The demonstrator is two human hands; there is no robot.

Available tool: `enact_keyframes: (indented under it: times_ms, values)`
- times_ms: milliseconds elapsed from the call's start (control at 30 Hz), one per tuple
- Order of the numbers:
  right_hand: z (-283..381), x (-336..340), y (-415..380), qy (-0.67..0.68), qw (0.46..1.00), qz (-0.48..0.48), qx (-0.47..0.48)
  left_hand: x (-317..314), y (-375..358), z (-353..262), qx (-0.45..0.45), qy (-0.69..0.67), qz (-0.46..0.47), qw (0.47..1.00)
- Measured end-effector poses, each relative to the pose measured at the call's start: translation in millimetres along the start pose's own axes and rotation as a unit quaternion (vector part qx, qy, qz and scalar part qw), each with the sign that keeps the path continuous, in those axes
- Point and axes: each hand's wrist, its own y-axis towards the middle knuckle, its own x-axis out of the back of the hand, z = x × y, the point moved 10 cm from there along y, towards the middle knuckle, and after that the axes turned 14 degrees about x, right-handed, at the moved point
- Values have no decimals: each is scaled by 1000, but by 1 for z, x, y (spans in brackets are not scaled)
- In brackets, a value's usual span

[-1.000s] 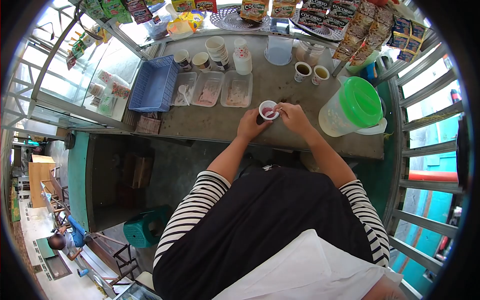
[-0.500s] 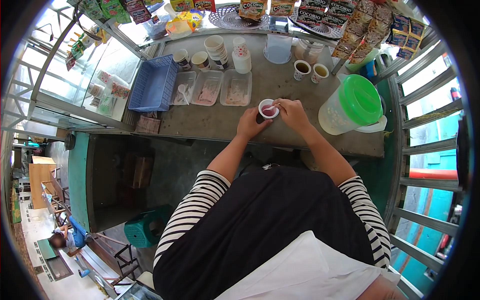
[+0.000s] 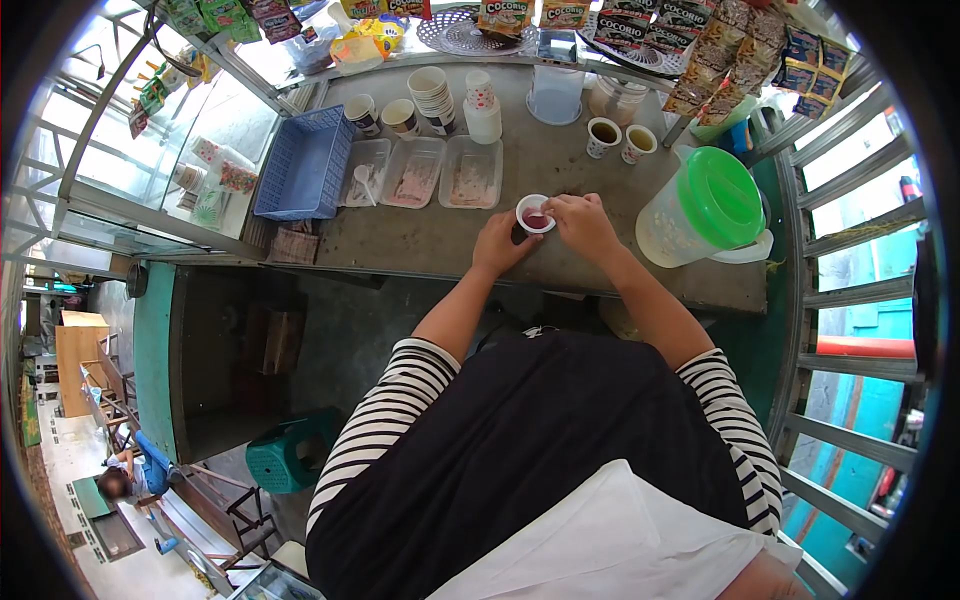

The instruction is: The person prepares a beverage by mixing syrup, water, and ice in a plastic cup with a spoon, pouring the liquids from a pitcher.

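Observation:
A small white cup (image 3: 537, 223) with dark pink contents stands near the counter's front edge. My left hand (image 3: 503, 243) is closed around its left side. On its right, my right hand (image 3: 583, 224) pinches a small white spoon (image 3: 541, 212) that dips into the cup. Two filled cups, one with dark liquid (image 3: 602, 138) and one with yellowish liquid (image 3: 638, 144), stand behind to the right. A clear pitcher with a green lid (image 3: 722, 199) is right of my right hand.
Three clear trays (image 3: 471, 173), one holding a spoon, lie back left beside a blue basket (image 3: 298, 165). Stacked paper cups (image 3: 431, 98) stand behind them. Sachets (image 3: 625, 28) hang above the counter's back. A person (image 3: 140, 473) sits far off at lower left.
The spoon and the fingers of my right hand have shifted slightly over the cup. My left hand keeps its hold. The view has moved a little.

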Motion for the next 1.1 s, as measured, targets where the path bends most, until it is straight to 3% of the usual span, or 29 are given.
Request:
enact_keyframes:
  times_ms: [100,333,500,667,800,867,1000,1100]
  values:
    - [6,-7,-3,-42,999,30,1,-4,1,2,6,25,27,999]
    - [-5,-1,-1,8,1000,-10,-13,-7,2,7,21,20,26,999]
    - [-10,3,-6,-1,999,-38,-25,-4,1,6,-20,5,-23,1000]
    - [-40,-2,-20,169,967,-124,-144,-2,0,3,-3,9,-10,1000]
    - [-33,5,-18,149,973,-138,-112,-7,2,9,5,15,-6,1000]
    - [-22,2,-15,108,984,-136,-34,-9,3,11,-12,14,-12,1000]
    - [-20,3,-10,132,982,-127,-41,-8,2,12,-14,11,-17,1000]
    - [-33,1,-11,138,981,-91,-100,-9,3,14,3,6,-7,1000]
